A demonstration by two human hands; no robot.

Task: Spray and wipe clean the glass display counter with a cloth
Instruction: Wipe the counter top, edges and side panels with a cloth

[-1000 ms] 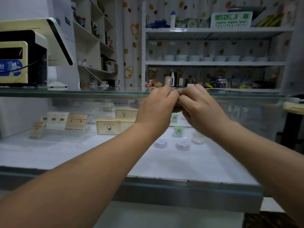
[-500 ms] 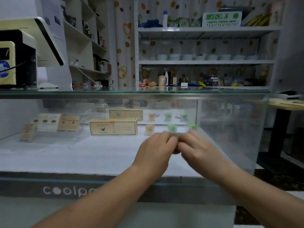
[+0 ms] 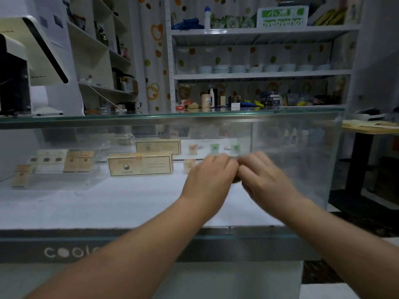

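Far left, on top of the counter (image 3: 151,118) spanning the view: register (image 3: 32,61). Inside, behind front pane: boxes (image 3: 140,166). Right of centre, before that pane: left hand (image 3: 208,178) and right hand (image 3: 265,180), tips touching, fingers curled; whether grasping anything, cannot tell through blur. Far right: table (image 3: 371,128)

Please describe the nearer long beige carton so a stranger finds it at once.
Inside the glass display counter, on its white floor, lie two long beige cartons. It is the front carton, nearer you than the rear carton, with a dark round emblem.
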